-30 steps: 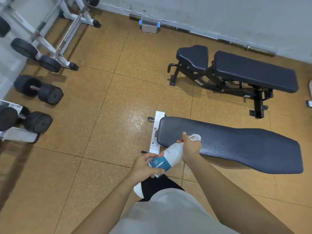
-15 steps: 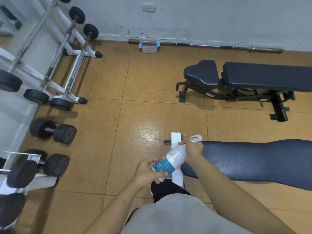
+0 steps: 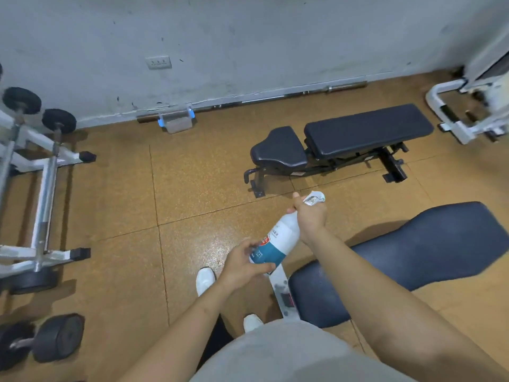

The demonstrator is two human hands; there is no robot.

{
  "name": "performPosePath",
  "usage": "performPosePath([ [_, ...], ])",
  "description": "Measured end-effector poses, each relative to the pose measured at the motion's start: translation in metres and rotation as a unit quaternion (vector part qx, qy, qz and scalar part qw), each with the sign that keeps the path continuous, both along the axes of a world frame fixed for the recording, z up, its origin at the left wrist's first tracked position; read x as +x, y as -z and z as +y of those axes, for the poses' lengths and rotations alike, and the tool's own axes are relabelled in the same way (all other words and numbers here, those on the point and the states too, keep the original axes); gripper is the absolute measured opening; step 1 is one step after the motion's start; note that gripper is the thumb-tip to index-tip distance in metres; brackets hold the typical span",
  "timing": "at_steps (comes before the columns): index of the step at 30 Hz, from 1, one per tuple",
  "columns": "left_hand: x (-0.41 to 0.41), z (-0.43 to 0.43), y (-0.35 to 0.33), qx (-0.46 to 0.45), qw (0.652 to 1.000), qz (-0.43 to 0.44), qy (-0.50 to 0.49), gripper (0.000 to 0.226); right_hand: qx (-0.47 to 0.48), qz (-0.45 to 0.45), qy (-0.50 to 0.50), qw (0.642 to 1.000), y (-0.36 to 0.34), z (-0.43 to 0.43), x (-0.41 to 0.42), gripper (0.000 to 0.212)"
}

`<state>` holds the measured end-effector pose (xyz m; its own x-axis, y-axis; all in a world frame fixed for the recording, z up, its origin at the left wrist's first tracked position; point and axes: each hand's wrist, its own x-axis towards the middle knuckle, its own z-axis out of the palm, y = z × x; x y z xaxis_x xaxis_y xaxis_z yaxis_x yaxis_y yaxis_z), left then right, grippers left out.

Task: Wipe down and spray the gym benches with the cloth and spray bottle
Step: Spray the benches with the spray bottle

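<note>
Biggest first: the tan speckled floor (image 3: 115,205) fills most of my feed, w/ a scuffed grey wall (image 3: 248,37) across the top. The near surface (image 3: 413,257), a dark blue gym pad, runs from bottom centre out to the right edge. Its white foot bar (image 3: 281,290) sits at the end nearest the person. The far surface (image 3: 366,130) is black, seat + long back pad on a black frame, and stands well apart from it, nearer the wall. White rack (image 3: 44,188) w/ steel tubes on the left. White machine frame (image 3: 454,128) top right, partly cut off. A barbell (image 3: 275,97) lies on the floor along the wall base. Black dumbbell (image 3: 55,337) bottom left, also on the floor.

Task item: the spray bottle (image 3: 278,241), white w/ a teal lower band, is held off the floor and tilted. Its base is toward the person and its neck points up-right, just left of the near surface's end. Both grips are on it. The left grip (image 3: 242,263) is wrapped round the base, fingers curled over the teal band. The right grip (image 3: 311,216) is clamped round the neck, w/ the white spray head (image 3: 314,198) poking out above the knuckles. Nozzle direction is too blurred to tell.

Smaller stuff: clear box (image 3: 176,121) w/ blue clips by the barbell's left end, white shoes (image 3: 205,279) below the left grip, wall outlet (image 3: 158,62) top left.
</note>
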<state>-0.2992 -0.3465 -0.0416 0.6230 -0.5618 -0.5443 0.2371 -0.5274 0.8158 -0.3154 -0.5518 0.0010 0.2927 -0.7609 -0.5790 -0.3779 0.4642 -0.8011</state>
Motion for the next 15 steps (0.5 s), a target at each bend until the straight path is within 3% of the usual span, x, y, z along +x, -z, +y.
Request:
performPosePath([
  [6,0.08,-0.025,-0.006,-0.023,0.993,0.002,0.116,0.068,-0.058,-0.018,0.047,0.997,-0.012,-0.02,0.058,0.027],
  [11,0.137,-0.048,-0.014,-0.025,0.988,-0.014,0.153,0.076,-0.072,-0.008,0.103,0.992,-0.023,-0.033,0.101,0.021],
  [15,0.18,-0.07,-0.016,-0.023,0.981,-0.03,0.189,0.067,-0.067,0.022,0.149,0.986,-0.018,-0.054,0.128,0.027],
])
